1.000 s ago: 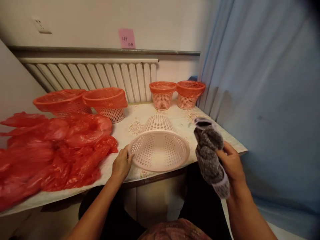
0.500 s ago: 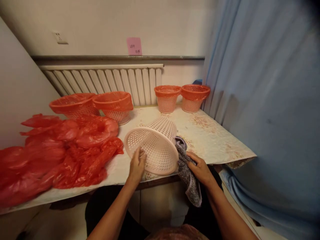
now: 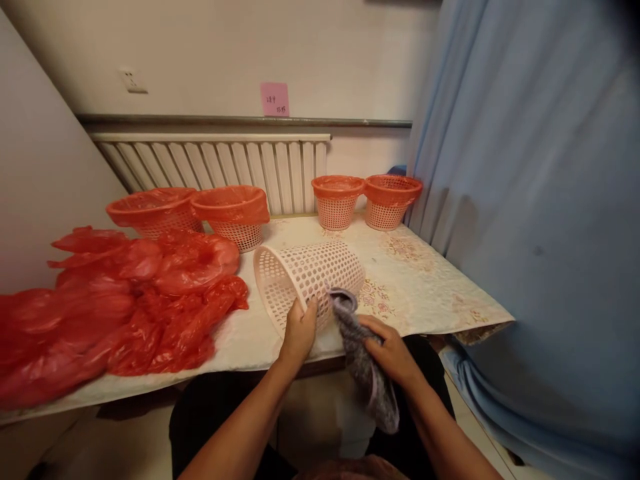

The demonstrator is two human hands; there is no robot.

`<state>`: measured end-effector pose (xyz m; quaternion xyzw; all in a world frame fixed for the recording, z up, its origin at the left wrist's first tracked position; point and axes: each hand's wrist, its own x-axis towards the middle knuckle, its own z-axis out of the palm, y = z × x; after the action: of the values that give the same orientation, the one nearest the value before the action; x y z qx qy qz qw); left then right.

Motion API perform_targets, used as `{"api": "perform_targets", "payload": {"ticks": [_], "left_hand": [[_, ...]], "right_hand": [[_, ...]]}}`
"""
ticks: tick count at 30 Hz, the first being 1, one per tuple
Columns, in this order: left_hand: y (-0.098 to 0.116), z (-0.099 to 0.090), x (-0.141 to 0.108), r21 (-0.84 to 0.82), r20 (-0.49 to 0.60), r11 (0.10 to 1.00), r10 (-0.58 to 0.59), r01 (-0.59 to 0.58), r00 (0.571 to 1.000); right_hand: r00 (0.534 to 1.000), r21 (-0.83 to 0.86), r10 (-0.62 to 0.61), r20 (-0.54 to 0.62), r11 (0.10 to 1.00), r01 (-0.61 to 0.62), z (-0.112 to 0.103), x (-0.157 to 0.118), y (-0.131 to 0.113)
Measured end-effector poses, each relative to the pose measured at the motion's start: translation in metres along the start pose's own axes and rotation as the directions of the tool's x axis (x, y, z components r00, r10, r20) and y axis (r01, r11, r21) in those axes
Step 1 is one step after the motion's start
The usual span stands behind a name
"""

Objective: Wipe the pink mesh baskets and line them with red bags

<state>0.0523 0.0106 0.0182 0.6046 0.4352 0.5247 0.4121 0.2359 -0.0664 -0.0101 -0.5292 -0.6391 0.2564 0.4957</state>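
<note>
A pale pink plastic basket (image 3: 320, 267) with a mesh of holes lies on its side on the table, its mouth facing left. My left hand (image 3: 300, 333) grips the near side of its rim, thumb on the outside and the other fingers partly hidden. In my right hand (image 3: 393, 350) is a grey cloth (image 3: 357, 347) with a light purple edge. The cloth's upper end is at the basket's outer wall, while its lower end hangs past the table's front edge.
Red plastic bags (image 3: 150, 293) are heaped on the left of the table (image 3: 425, 300). Two red-lined baskets (image 3: 233, 217) stand behind them, and two more lined baskets (image 3: 337, 203) stand at the back right. A radiator (image 3: 240, 160) is on the wall; a blue curtain (image 3: 525, 200) hangs at right.
The basket has turned so its mouth faces left instead of toward me. My left hand has moved right and closed on the rim. The cloth has shifted slightly left.
</note>
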Motion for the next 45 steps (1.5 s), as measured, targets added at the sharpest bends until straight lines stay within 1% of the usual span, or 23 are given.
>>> {"api": "perform_targets", "payload": {"ticks": [1, 2, 3, 4, 6, 8, 10, 12, 15, 17, 19, 22, 24, 26, 27, 29, 31, 33, 35, 37, 42, 45], "left_hand": [[0.001, -0.004, -0.002, 0.011, 0.012, 1.000, 0.004, -0.004, 1.000], [0.002, -0.008, -0.003, 0.010, 0.026, 1.000, 0.006, -0.006, 1.000], [0.002, -0.011, -0.005, -0.002, 0.040, 1.000, 0.006, -0.006, 0.999], [0.002, -0.012, -0.006, -0.019, 0.053, 1.000, 0.005, -0.004, 0.999], [0.000, -0.012, -0.008, -0.041, 0.083, 0.999, -0.009, 0.012, 0.997], [-0.003, -0.011, -0.009, -0.018, 0.132, 1.000, -0.023, 0.025, 0.991], [-0.009, -0.008, -0.011, 0.037, 0.173, 0.999, -0.023, 0.017, 0.985], [-0.016, -0.006, -0.011, 0.081, 0.182, 0.997, -0.027, 0.013, 0.983], [-0.026, -0.005, -0.010, 0.097, 0.152, 0.995, -0.045, 0.031, 0.987], [-0.033, -0.005, -0.008, 0.096, 0.147, 0.995, -0.033, 0.019, 0.989], [-0.036, -0.005, -0.005, 0.114, 0.149, 0.993, -0.017, 0.000, 0.989], [-0.036, -0.005, -0.002, 0.151, 0.145, 0.988, -0.014, -0.008, 0.989], [-0.034, -0.005, -0.002, 0.155, 0.140, 0.988, 0.005, -0.027, 0.990], [-0.032, -0.007, -0.003, 0.153, 0.135, 0.987, 0.030, -0.051, 0.990], [-0.031, -0.008, -0.003, 0.159, 0.131, 0.986, 0.033, -0.054, 0.991], [-0.029, -0.011, -0.003, 0.189, 0.118, 0.981, 0.011, -0.033, 0.993], [-0.027, -0.013, -0.001, 0.225, 0.091, 0.974, -0.011, -0.010, 0.996], [-0.024, -0.013, 0.000, 0.236, 0.074, 0.972, -0.020, 0.002, 0.997], [-0.021, -0.012, 0.001, 0.223, 0.067, 0.974, -0.043, 0.027, 0.997], [-0.018, -0.011, 0.000, 0.203, 0.067, 0.978, -0.071, 0.056, 0.995], [-0.018, -0.007, 0.000, 0.192, 0.084, 0.980, -0.078, 0.061, 0.993], [-0.019, -0.003, 0.003, 0.155, 0.081, 0.985, -0.092, 0.078, 0.992]], "right_hand": [[0.991, 0.002, 0.052, -0.122, 0.999, -0.053, -0.008, 0.003, 0.002], [0.965, 0.005, 0.093, -0.246, 0.995, -0.095, -0.017, 0.006, 0.004], [0.928, 0.004, 0.112, -0.355, 0.993, -0.118, -0.025, 0.009, 0.003], [0.892, -0.008, 0.104, -0.440, 0.993, -0.119, -0.032, 0.013, 0.001], [0.833, -0.073, 0.024, -0.553, 0.994, -0.078, -0.042, 0.021, -0.004], [0.788, -0.178, -0.095, -0.609, 0.984, -0.018, -0.044, 0.031, -0.008], [0.774, -0.289, -0.200, -0.600, 0.957, 0.023, -0.038, 0.042, -0.004], [0.783, -0.392, -0.263, -0.563, 0.919, 0.027, -0.026, 0.053, 0.007], [0.771, -0.501, -0.321, -0.550, 0.865, 0.003, -0.007, 0.066, 0.024], [0.764, -0.527, -0.337, -0.550, 0.850, -0.004, 0.003, 0.071, 0.026], [0.776, -0.520, -0.330, -0.538, 0.854, 0.002, 0.013, 0.074, 0.017], [0.795, -0.476, -0.339, -0.503, 0.877, 0.073, 0.032, 0.074, -0.010], [0.826, -0.464, -0.373, -0.422, 0.872, 0.157, 0.048, 0.073, -0.031], [0.854, -0.486, -0.414, -0.316, 0.843, 0.230, 0.062, 0.074, -0.048], [0.862, -0.503, -0.426, -0.275, 0.828, 0.249, 0.067, 0.076, -0.054], [0.869, -0.547, -0.434, -0.239, 0.799, 0.248, 0.072, 0.082, -0.059], [0.873, -0.599, -0.430, -0.230, 0.770, 0.222, 0.070, 0.090, -0.056], [0.879, -0.653, -0.425, -0.216, 0.732, 0.194, 0.061, 0.100, -0.047], [0.886, -0.696, -0.408, -0.219, 0.702, 0.151, 0.047, 0.109, -0.033], [0.892, -0.725, -0.379, -0.248, 0.683, 0.089, 0.029, 0.115, -0.015], [0.882, -0.734, -0.303, -0.362, 0.676, -0.069, -0.018, 0.126, 0.031], [0.870, -0.711, -0.281, -0.406, 0.695, -0.107, -0.032, 0.135, 0.049]]}}
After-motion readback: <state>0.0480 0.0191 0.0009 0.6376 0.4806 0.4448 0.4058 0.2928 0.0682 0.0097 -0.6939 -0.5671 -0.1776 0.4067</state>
